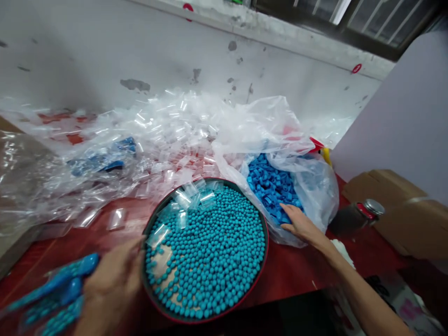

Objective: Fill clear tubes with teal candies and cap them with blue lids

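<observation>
A round tray [144, 261] with a dark wall and red rim is filled with small turquoise balls [217, 247]. Several clear plastic tubes [182, 198] lie on the balls at the tray's upper left. My left hand [114, 275], smeared by motion, is beside the tray's left rim; its grip cannot be made out. Just left of it are clear tubes of turquoise balls with blue caps [87, 265]. My right hand [297, 223] reaches to the near edge of small blue plastic caps [271, 184] in a clear bag [315, 179], its thumb and fingers apart.
A heap of clear tubes [189, 121] and plastic film spreads along the wall behind the tray. Two loose tubes lie on the red tabletop [280, 275]. A dark jar with a metal lid [373, 206] and a cardboard box [395, 191] stand at right.
</observation>
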The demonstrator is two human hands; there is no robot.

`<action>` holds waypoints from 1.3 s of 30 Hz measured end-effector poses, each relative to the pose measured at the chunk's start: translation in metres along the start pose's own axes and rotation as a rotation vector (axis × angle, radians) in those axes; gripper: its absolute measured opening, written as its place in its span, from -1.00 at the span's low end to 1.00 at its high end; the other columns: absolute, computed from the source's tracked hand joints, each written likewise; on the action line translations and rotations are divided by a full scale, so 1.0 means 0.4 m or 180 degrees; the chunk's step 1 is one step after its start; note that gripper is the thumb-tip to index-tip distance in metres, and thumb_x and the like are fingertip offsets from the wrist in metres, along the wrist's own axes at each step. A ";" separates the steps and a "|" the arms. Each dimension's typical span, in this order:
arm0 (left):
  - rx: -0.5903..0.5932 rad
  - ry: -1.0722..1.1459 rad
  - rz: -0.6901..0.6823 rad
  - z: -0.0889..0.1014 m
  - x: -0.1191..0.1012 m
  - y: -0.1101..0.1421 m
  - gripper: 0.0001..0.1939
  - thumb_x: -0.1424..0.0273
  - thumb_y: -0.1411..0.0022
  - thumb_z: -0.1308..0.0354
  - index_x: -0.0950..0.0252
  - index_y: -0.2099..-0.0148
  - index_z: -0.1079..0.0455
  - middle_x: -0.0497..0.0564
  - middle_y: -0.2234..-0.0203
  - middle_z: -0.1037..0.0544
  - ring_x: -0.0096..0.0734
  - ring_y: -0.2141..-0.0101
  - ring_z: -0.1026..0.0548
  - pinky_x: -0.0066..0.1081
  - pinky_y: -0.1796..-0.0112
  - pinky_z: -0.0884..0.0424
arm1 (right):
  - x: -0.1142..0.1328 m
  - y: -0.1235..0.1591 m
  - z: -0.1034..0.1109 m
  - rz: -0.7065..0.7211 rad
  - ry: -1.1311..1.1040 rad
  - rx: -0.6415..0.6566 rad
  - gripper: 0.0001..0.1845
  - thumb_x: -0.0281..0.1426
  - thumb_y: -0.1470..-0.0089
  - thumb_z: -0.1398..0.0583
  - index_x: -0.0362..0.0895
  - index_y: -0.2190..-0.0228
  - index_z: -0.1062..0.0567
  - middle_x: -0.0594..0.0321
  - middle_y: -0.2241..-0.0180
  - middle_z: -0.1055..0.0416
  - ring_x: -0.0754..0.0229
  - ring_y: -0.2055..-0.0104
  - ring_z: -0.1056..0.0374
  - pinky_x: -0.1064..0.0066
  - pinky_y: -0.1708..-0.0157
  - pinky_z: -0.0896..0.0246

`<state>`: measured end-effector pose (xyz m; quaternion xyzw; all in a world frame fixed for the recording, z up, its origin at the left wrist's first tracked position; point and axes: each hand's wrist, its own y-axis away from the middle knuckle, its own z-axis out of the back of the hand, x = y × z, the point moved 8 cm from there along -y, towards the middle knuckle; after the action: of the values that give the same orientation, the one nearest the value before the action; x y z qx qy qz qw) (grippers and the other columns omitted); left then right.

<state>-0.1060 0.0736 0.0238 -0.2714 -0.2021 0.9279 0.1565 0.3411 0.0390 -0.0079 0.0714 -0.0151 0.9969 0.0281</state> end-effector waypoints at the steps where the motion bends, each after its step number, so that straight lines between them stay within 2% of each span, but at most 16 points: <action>1: 0.0117 0.0157 -0.0286 -0.033 -0.073 -0.011 -0.73 0.31 -0.15 0.10 0.21 0.10 -0.24 0.01 0.25 -0.42 -0.31 0.26 -0.40 -0.32 0.21 -0.33 | -0.011 -0.016 -0.017 -0.0013 -0.0014 0.0100 -0.29 -0.31 0.13 -0.15 -0.27 -0.06 -0.10 -0.05 0.01 -0.15 0.00 -0.03 -0.08 0.22 0.02 -0.03; 3: 0.0301 0.0396 -0.0891 -0.096 -0.220 -0.035 -0.76 0.36 -0.15 0.08 0.20 0.12 -0.27 0.01 0.30 -0.43 -0.35 0.27 -0.40 -0.36 0.22 -0.33 | -0.016 -0.056 -0.040 -0.0109 0.0012 0.0170 -0.23 -0.23 0.12 -0.14 -0.25 -0.09 -0.03 -0.07 -0.05 -0.06 -0.02 -0.09 0.02 0.17 0.00 0.03; 4: 0.0469 0.0440 -0.1052 -0.132 -0.281 -0.050 -0.74 0.37 -0.14 0.07 0.21 0.10 -0.26 0.02 0.26 -0.42 -0.33 0.23 -0.39 -0.34 0.20 -0.33 | -0.014 -0.079 -0.047 -0.0201 0.0059 0.0179 -0.20 -0.19 0.12 -0.13 -0.23 -0.10 0.00 -0.08 -0.08 -0.01 -0.04 -0.11 0.06 0.12 0.00 0.06; 7: 0.0814 0.0627 -0.1235 -0.220 -0.417 -0.100 -0.69 0.43 -0.12 0.06 0.24 0.04 -0.24 0.07 0.20 -0.39 -0.30 0.19 -0.36 -0.29 0.17 -0.32 | -0.002 -0.141 -0.054 -0.0442 0.0137 0.0247 -0.13 -0.09 0.14 -0.12 -0.14 -0.13 0.08 -0.05 -0.12 0.07 -0.11 -0.11 0.09 0.02 0.05 0.07; 10: 0.1073 0.0888 -0.1231 -0.280 -0.490 -0.131 -0.70 0.47 -0.12 0.09 0.25 0.06 -0.25 0.08 0.23 -0.38 -0.32 0.21 -0.36 -0.28 0.17 -0.33 | -0.004 -0.182 -0.037 -0.0664 0.0030 0.0102 -0.14 -0.07 0.15 -0.11 -0.08 -0.12 0.07 0.02 -0.11 0.03 -0.12 -0.07 0.04 0.04 0.06 0.08; 13: 0.1199 0.0993 -0.1260 -0.312 -0.510 -0.131 -0.71 0.47 -0.13 0.10 0.24 0.08 -0.27 0.07 0.24 -0.38 -0.32 0.21 -0.35 -0.27 0.17 -0.32 | -0.028 -0.208 -0.021 -0.1086 -0.0220 -0.0224 -0.25 -0.19 0.11 -0.10 -0.06 -0.11 0.02 0.03 -0.04 -0.08 -0.11 -0.02 -0.05 0.08 0.09 0.04; 16: 0.1301 0.0986 -0.1142 -0.334 -0.492 -0.128 -0.71 0.46 -0.12 0.10 0.24 0.09 -0.28 0.08 0.24 -0.39 -0.32 0.21 -0.36 -0.27 0.17 -0.32 | -0.038 -0.235 -0.025 -0.1386 -0.0428 -0.0397 -0.28 -0.36 0.12 -0.09 -0.15 -0.10 -0.01 -0.08 0.06 -0.16 -0.13 0.06 -0.15 0.11 0.18 -0.06; 19: 0.1357 0.1058 -0.0861 -0.353 -0.470 -0.145 -0.70 0.44 -0.13 0.11 0.27 0.09 -0.28 0.08 0.25 -0.41 -0.32 0.23 -0.39 -0.28 0.20 -0.34 | -0.036 -0.264 -0.029 -0.1546 -0.0742 -0.0587 -0.33 -0.43 0.16 -0.09 -0.17 -0.06 -0.09 -0.10 0.11 -0.20 -0.10 0.14 -0.24 0.13 0.24 -0.12; 23: 0.1340 0.1290 -0.0654 -0.366 -0.469 -0.176 -0.70 0.42 -0.13 0.11 0.28 0.09 -0.29 0.08 0.24 -0.43 -0.33 0.22 -0.41 -0.30 0.19 -0.35 | -0.029 -0.289 -0.018 -0.1439 -0.1360 -0.0866 -0.55 -0.45 0.15 -0.06 -0.14 0.13 -0.32 0.08 0.22 -0.32 0.09 0.26 -0.33 0.32 0.31 -0.20; 26: 0.1328 0.1404 -0.0621 -0.355 -0.460 -0.176 -0.72 0.40 -0.13 0.10 0.28 0.12 -0.31 0.07 0.25 -0.45 -0.33 0.23 -0.42 -0.31 0.19 -0.36 | -0.017 -0.287 -0.015 -0.1269 -0.1919 -0.0940 -0.68 -0.43 0.13 -0.01 -0.19 0.27 -0.39 0.24 0.51 -0.38 0.24 0.51 -0.33 0.47 0.52 -0.22; 28: 0.1270 0.1447 -0.0585 -0.330 -0.436 -0.166 -0.74 0.39 -0.13 0.09 0.28 0.15 -0.32 0.07 0.27 -0.46 -0.33 0.23 -0.42 -0.31 0.19 -0.35 | 0.000 -0.278 -0.018 -0.1171 -0.2258 -0.0933 -0.66 -0.39 0.12 0.01 -0.23 0.27 -0.37 0.33 0.65 -0.32 0.30 0.65 -0.25 0.51 0.64 -0.17; 30: 0.1189 0.1445 -0.0497 -0.295 -0.394 -0.155 -0.75 0.39 -0.14 0.10 0.29 0.16 -0.32 0.05 0.28 -0.46 -0.35 0.23 -0.42 -0.33 0.19 -0.34 | 0.025 -0.268 -0.017 -0.1028 -0.2532 -0.0924 -0.63 -0.35 0.12 0.01 -0.24 0.24 -0.34 0.35 0.66 -0.30 0.33 0.68 -0.22 0.53 0.66 -0.15; 33: 0.0980 0.1313 -0.0208 -0.226 -0.303 -0.146 -0.75 0.35 -0.15 0.11 0.29 0.19 -0.33 0.03 0.30 -0.47 -0.36 0.26 -0.42 -0.37 0.22 -0.35 | 0.076 -0.254 0.000 -0.0720 -0.2778 -0.0914 -0.65 -0.32 0.12 -0.04 -0.20 0.25 -0.35 0.30 0.54 -0.35 0.31 0.57 -0.26 0.52 0.57 -0.18; 35: 0.0784 0.1170 0.0086 -0.177 -0.231 -0.141 -0.74 0.33 -0.16 0.11 0.29 0.21 -0.33 0.02 0.32 -0.47 -0.38 0.29 -0.43 -0.40 0.27 -0.36 | 0.120 -0.243 0.020 -0.0467 -0.2831 -0.0913 -0.68 -0.34 0.13 -0.08 -0.17 0.27 -0.38 0.27 0.42 -0.38 0.26 0.43 -0.30 0.49 0.44 -0.21; 37: 0.0590 0.0966 0.0375 -0.134 -0.163 -0.131 -0.73 0.30 -0.16 0.12 0.30 0.20 -0.32 0.02 0.33 -0.47 -0.39 0.33 -0.43 -0.43 0.32 -0.36 | 0.181 -0.229 0.045 -0.0029 -0.2460 -0.0924 -0.70 -0.38 0.11 -0.08 -0.13 0.25 -0.39 0.23 0.28 -0.35 0.21 0.27 -0.28 0.44 0.27 -0.18; 39: 0.0467 0.0678 0.0569 -0.103 -0.109 -0.117 -0.71 0.30 -0.15 0.12 0.31 0.16 -0.30 0.02 0.32 -0.46 -0.39 0.36 -0.43 -0.42 0.34 -0.35 | 0.250 -0.216 0.053 0.0396 -0.1612 -0.0866 -0.69 -0.41 0.06 -0.06 -0.10 0.20 -0.37 0.18 0.20 -0.31 0.15 0.17 -0.23 0.39 0.20 -0.13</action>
<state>-0.0394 0.1088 0.0328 -0.3730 -0.0912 0.9164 0.1133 0.2501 0.1300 0.0296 0.3125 -0.1595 0.9360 -0.0285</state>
